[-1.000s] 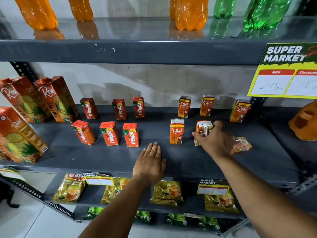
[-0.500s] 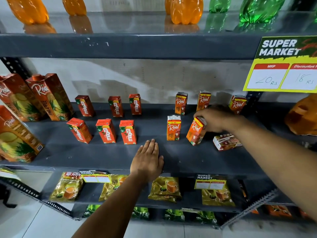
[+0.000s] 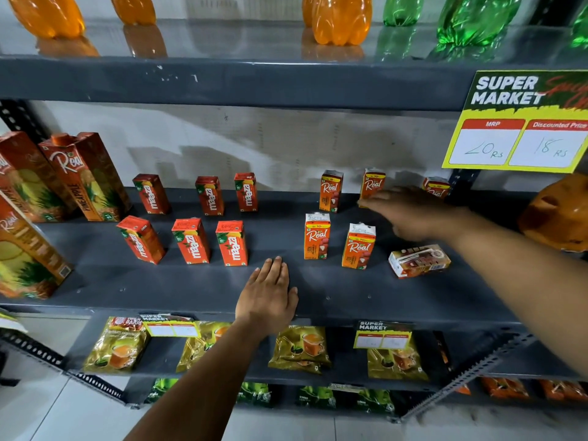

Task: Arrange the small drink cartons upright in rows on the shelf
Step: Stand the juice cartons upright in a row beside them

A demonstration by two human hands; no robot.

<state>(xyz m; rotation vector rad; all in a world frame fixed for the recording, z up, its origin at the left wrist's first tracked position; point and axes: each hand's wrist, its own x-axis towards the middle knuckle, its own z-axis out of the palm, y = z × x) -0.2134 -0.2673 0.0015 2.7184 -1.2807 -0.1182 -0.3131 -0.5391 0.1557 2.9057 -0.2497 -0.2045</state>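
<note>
Orange cartons (image 3: 317, 236) stood upright in rows on the shelf (image 3: 350, 291), one carton (image 3: 419, 261) lay flat, and both hands' grips, left (image 3: 269, 297) and right (image 3: 410, 214), were spread empty.

Upper shelf: orange bottles (image 3: 342, 19) and green bottles (image 3: 477, 20), only their lower parts in view. Upper shelf's front edge, right: a yellow price sign (image 3: 521, 122) reading "SUPER MARKET", 20 and 18 Rs. Middle shelf, left end: tall pineapple juice cartons (image 3: 84, 176), upright. Lower shelf: gold tea packets (image 3: 300, 348) lying flat behind two small price tags (image 3: 381, 334).
</note>
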